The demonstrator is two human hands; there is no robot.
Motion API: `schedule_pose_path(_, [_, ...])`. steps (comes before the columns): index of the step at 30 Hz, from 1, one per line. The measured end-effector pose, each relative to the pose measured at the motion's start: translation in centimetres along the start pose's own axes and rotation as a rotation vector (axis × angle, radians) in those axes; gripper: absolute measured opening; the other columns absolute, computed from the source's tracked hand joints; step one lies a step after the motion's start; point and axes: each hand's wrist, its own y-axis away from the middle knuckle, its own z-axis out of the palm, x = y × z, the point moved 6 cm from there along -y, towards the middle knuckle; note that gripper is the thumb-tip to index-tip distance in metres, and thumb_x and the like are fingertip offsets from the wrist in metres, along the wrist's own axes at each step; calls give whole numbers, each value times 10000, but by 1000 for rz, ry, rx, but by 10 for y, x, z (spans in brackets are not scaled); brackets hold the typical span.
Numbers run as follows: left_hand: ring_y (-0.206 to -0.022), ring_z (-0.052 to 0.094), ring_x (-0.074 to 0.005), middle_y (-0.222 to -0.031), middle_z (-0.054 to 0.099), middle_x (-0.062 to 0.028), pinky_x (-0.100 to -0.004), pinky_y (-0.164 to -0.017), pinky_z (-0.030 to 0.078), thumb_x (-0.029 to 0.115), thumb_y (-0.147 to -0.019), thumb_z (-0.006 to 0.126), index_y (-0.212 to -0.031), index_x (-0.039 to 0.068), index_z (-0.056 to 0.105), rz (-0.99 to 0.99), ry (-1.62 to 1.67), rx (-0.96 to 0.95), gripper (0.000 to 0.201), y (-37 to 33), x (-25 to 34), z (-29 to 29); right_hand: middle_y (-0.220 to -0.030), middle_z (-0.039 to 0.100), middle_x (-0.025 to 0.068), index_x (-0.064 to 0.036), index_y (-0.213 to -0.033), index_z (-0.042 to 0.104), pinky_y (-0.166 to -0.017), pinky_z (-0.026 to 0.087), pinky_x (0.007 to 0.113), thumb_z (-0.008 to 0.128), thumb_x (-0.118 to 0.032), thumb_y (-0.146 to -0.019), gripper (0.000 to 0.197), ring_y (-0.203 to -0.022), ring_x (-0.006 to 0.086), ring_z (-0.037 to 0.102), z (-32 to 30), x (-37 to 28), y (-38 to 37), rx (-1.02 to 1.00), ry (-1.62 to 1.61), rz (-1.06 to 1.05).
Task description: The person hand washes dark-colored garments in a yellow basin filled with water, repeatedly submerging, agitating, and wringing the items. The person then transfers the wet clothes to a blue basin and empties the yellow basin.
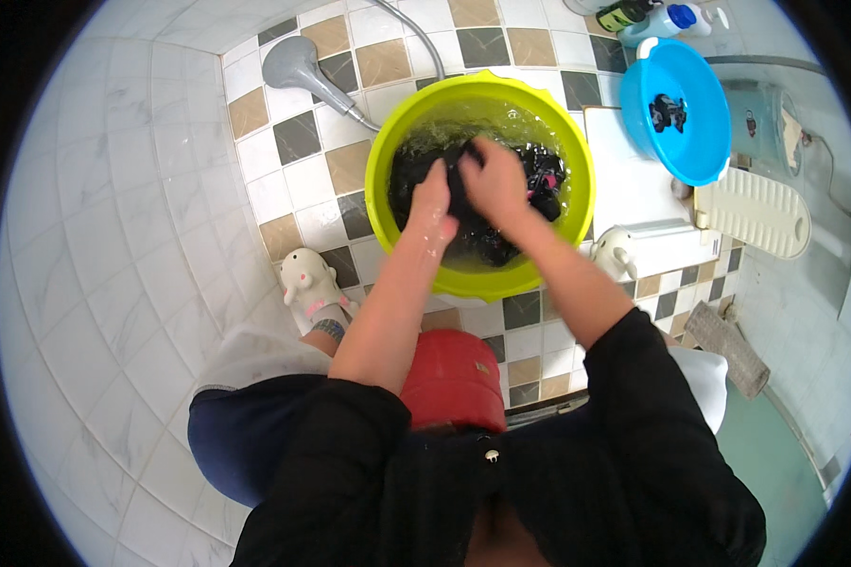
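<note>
A lime-green basin [385, 203] of water stands on the tiled floor in front of me. Dark wet clothes [487, 241] lie in it, with a small pink patch showing at the right. My left hand [432, 197] is wet and closed on a bunched piece of black cloth [460, 189] over the middle of the basin. From the right, my right hand [494, 180] grips the same cloth, its fingers curled and slightly blurred. What kind of garment the cloth is cannot be made out.
A grey shower head [298, 71] with its hose lies left of the basin. At the right, a blue basin [638, 90] holds a small dark cloth, near a cream washboard [756, 213]. Bottles [662, 24] stand at the far right. A red bucket [454, 378] sits between my legs.
</note>
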Motion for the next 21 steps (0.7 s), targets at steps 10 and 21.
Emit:
schedule_pose_path(10, [-1273, 371, -298, -1360, 422, -147, -489, -1063, 278, 605, -783, 594, -1352, 65, 381, -276, 187, -22, 813, 9, 7, 7, -1072, 603, 257, 37, -1113, 574, -890, 449, 417, 613, -445, -801, 575, -1028, 398, 567, 39, 80, -45, -132, 17, 287])
schedule_pose_path(21, [-896, 621, -241, -1042, 618, -102, -420, -786, 520, 329, -919, 521, -1169, 70, 541, 29, 185, -92, 361, 4, 0, -15, -813, 580, 160, -48, -801, 551, -669, 489, 443, 670, -239, -704, 244, -760, 364, 601, -4, -49, 23, -44, 3, -58])
